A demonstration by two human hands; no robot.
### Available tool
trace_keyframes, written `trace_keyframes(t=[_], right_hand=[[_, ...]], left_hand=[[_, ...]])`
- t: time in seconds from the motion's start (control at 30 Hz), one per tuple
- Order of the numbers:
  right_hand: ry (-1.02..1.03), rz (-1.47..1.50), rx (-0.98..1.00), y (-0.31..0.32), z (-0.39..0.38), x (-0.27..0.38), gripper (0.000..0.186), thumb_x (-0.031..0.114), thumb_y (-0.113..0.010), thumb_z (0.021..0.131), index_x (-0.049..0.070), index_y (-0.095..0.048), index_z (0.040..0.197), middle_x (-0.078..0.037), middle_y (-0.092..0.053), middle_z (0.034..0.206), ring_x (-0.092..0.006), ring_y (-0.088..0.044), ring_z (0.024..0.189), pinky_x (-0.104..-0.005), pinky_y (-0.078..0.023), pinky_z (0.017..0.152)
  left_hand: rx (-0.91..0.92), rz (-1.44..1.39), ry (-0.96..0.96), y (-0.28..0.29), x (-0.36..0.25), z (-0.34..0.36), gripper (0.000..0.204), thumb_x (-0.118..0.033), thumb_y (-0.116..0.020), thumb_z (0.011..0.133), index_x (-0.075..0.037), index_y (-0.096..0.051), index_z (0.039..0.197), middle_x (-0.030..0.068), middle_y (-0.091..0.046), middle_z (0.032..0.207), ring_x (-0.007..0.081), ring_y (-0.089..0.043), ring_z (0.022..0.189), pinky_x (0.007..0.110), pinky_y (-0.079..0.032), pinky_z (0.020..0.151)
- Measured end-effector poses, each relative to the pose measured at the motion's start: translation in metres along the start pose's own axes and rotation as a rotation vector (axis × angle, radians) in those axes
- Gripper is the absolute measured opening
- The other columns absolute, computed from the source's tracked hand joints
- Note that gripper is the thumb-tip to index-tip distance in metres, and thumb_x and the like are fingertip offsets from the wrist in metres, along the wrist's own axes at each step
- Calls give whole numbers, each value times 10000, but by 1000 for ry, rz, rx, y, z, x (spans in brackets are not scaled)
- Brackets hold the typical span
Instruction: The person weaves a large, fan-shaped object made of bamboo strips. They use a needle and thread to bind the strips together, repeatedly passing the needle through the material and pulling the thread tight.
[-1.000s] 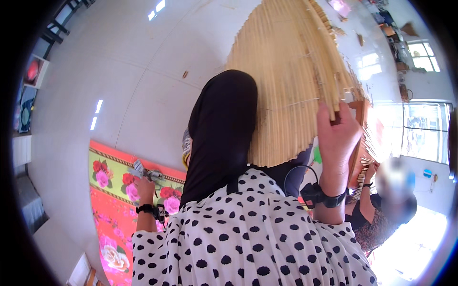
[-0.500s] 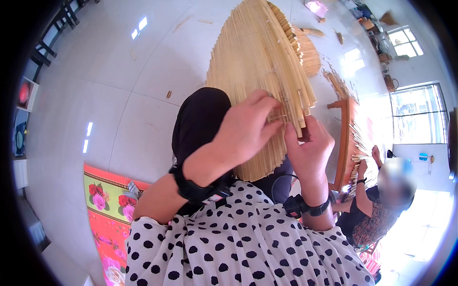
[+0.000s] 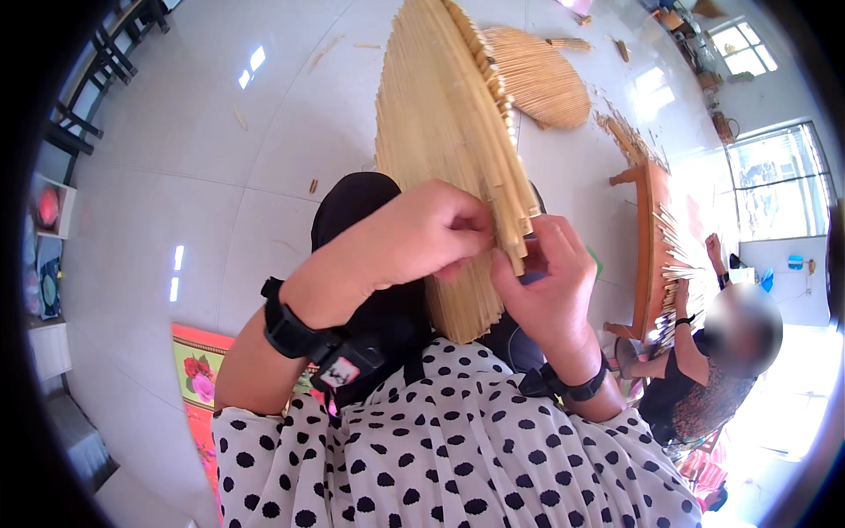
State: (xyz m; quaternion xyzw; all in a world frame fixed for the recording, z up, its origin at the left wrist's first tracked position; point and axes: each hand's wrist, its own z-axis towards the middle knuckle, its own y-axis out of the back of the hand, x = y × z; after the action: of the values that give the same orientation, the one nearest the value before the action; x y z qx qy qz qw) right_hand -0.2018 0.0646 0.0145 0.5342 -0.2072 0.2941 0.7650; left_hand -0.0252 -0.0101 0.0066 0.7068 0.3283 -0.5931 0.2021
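An oval mat of pale straw-like stalks (image 3: 431,114) stands tilted across my lap, its stalks lying side by side lengthwise. My right hand (image 3: 553,268) pinches the mat's right edge near the stalk ends, thumb on the near face and fingers behind. Against the mat's face, just left of that edge, my left hand (image 3: 444,231) is closed with thumb and fingers pressed together. What the left fingers hold is too small or hidden to make out. Both my wrists wear black straps.
A second oval stalk mat (image 3: 546,79) lies on the tiled floor beyond. Loose stalk scraps (image 3: 620,136) are scattered near a wooden table (image 3: 650,238) on the right. A co-worker (image 3: 695,378) sits there with stalks. A flowered cloth (image 3: 198,370) lies at left.
The mat has swung left and turned more edge-on. My left hand has rolled over at the wrist, its fingers closing together. The right hand keeps its pinch on the edge, shifted slightly left.
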Motion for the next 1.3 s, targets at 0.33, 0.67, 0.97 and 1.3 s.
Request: trace_keyframes(t=[0.33,0.67,0.97,1.3], right_hand=[[5,122,-35,-9,3,0,385,37,-758,694,-19,-644,1057,-119,-607,1020,-161,-647,628,-267,-551,567],[75,200,-89,-23,-1,-6,398,112,-779,657,-16,-626,1001,-130,-579,954,-273,-638,679,-327,-572,600],[155,353,-52,-30,2,-10,457,94,-800,606,-48,-626,1004,-141,-588,939,-245,-643,675,-319,-562,593],[240,604,149,-23,-5,-31,647,145,-821,668,-84,-542,1205,-200,-534,1114,-337,-599,958,-381,-542,821]], left_hand=[[-311,-667,-890,37,-43,-124,117,-145,-600,928,-189,-567,824,77,-623,1061,248,-576,852,525,-341,909],[-513,-411,-620,51,-56,-187,126,-57,-518,967,-99,-407,928,14,-396,787,115,-366,621,327,-310,639],[-943,338,-330,42,-22,-147,127,2,-619,860,-23,-581,980,54,-550,854,112,-488,729,276,-407,664],[-567,841,-46,-17,24,-46,422,-62,-726,787,-5,-584,1180,134,-660,1070,267,-665,992,360,-541,827]])
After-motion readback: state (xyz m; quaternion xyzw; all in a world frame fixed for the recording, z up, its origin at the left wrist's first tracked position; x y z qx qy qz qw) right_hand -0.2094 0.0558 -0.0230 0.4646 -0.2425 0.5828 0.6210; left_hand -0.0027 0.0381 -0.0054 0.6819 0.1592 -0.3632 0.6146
